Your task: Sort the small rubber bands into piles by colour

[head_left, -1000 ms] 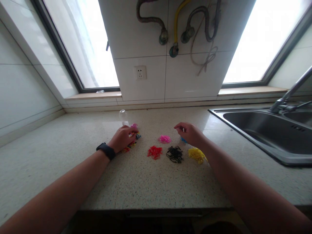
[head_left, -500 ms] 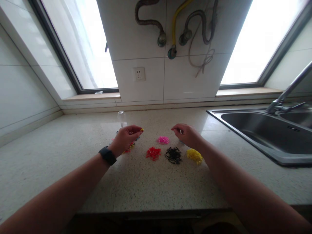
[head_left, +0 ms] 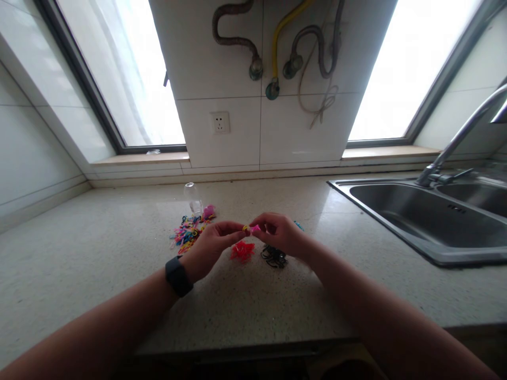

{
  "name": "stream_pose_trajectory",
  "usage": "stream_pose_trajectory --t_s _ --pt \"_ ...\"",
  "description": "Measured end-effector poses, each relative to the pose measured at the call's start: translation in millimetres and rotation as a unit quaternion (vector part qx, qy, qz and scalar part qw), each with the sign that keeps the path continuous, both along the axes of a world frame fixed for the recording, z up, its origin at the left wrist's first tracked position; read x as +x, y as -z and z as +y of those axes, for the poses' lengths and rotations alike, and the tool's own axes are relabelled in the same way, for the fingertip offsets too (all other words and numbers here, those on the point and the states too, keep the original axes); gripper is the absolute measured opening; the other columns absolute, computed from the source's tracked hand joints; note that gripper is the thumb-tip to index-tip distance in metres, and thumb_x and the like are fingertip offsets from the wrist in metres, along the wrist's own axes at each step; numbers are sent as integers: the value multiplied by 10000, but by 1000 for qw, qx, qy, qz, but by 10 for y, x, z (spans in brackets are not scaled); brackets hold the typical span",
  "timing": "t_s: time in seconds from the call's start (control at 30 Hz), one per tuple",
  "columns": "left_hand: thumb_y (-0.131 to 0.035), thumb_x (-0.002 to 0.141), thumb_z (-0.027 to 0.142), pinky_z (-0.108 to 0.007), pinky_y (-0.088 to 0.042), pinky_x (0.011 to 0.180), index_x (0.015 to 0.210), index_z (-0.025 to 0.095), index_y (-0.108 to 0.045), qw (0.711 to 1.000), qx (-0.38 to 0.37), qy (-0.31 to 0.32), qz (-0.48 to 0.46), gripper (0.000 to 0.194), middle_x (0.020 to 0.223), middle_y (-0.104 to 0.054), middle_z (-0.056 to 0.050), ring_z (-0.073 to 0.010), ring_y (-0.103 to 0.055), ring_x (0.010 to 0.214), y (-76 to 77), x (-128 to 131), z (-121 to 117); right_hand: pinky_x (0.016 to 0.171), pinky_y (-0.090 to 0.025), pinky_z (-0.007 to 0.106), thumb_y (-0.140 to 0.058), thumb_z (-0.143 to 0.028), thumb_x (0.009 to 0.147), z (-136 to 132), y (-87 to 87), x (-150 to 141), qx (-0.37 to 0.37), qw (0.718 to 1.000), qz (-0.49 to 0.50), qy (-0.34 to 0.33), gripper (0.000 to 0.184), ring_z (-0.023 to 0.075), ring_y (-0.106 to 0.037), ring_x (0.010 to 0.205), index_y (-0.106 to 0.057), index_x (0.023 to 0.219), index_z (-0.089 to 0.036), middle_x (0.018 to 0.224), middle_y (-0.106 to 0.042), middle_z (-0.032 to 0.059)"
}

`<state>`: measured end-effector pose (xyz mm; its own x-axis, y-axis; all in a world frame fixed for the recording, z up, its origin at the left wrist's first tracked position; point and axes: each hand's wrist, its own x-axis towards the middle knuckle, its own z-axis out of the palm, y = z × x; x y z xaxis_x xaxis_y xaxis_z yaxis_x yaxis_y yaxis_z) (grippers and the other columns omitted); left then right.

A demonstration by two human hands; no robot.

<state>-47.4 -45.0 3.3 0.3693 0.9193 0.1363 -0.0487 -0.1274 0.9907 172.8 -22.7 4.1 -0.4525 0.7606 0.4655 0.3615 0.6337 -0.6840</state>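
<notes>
My left hand (head_left: 216,241), with a dark watch on its wrist, pinches a few small yellow rubber bands (head_left: 246,228) between thumb and fingertips. My right hand (head_left: 280,231) has come close, its fingers closed near the left fingertips; whatever is in them is too small to make out. Bright pink rubber bands (head_left: 255,228) show between the two hands. Below lie a red pile of rubber bands (head_left: 242,252) and a black pile (head_left: 273,256), the latter partly under my right hand. The yellow pile is hidden by my right forearm.
Mixed coloured bands (head_left: 185,235) lie left of my left hand, with a clear container (head_left: 193,199) and a pink object (head_left: 208,211) behind. A small blue item (head_left: 299,226) sits beyond my right wrist. A steel sink (head_left: 392,211) is at the right.
My right hand has moved left and now meets my left hand over the pink bands. My left hand has shifted right and slightly down. The view has turned slightly right.
</notes>
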Motion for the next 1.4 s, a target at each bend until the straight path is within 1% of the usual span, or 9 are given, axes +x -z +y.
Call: stream_pose_trajectory --t_s 0.17,0.3,0.53,0.73,0.87,0.97,1.03,1.2,1.4 --pt "-771 797 330 -298 -493 824 959 180 -766 1000 -4 11 -16 221 988 -757 -82 -179 -668 880 -3 34 -32 558 -354 239 -669 -361 865 -93 -59 -64 3 999 29 -19 189 101 -441 602 -719 927 -190 703 -572 -13" --pt "-774 793 330 -314 -498 850 960 177 -764 1000 -4 5 -15 227 1011 -757 -92 -191 -675 908 11 31 -21 549 -346 243 -663 -355 871 -81 -44 -64 -3 999 43 -16 179 103 -435 597 -716 889 -186 686 -577 -11" --pt "-785 784 296 -310 -507 865 964 182 -759 999 -23 6 -48 215 1003 -763 -84 -183 -687 923 39 12 -4 555 -380 255 -653 -405 868 -51 -12 -59 -60 995 85 -7 226 113 -480 592 -711 885 -187 685 -606 -1" --pt "-799 769 280 -306 -516 849 978 177 -747 996 -50 -8 -80 238 976 -768 -82 -183 -696 929 66 3 4 605 -439 273 -690 -417 812 -96 -131 -71 -132 976 170 -20 222 128 -539 649 -685 839 -197 715 -629 7" --pt "-815 750 269 -300 -517 857 963 178 -751 994 -59 -2 -92 241 950 -770 -73 -176 -700 917 51 12 -16 510 -364 239 -711 -432 788 -113 -191 -61 -169 962 215 -24 250 93 -444 557 -675 816 -186 640 -550 -27" --pt "-820 743 259 -298 -517 854 960 176 -753 993 -67 -1 -95 241 939 -771 -69 -173 -700 908 44 9 -23 458 -293 230 -715 -462 791 -103 -180 -34 -204 949 238 -33 289 79 -376 499 -673 839 -180 583 -477 -53" --pt "-816 749 250 -287 -516 844 966 178 -753 993 -70 1 -97 238 940 -771 -67 -166 -699 904 49 2 -19 451 -278 229 -716 -475 796 -90 -158 -16 -218 943 248 -44 308 76 -368 488 -675 859 -177 566 -457 -59" --pt "-812 758 244 -272 -517 821 977 174 -752 991 -81 3 -104 237 939 -772 -68 -159 -698 891 50 -5 -15 448 -274 230 -708 -484 815 -87 -151 26 -215 940 257 -68 317 74 -367 482 -680 877 -174 543 -444 -65" --pt "-813 767 237 -234 -515 803 974 165 -753 991 -83 1 -109 228 917 -774 -59 -129 -697 852 28 -3 -46 448 -281 233 -704 -476 824 -125 -261 207 -183 953 232 -73 302 72 -367 484 -675 876 -180 551 -448 -67"
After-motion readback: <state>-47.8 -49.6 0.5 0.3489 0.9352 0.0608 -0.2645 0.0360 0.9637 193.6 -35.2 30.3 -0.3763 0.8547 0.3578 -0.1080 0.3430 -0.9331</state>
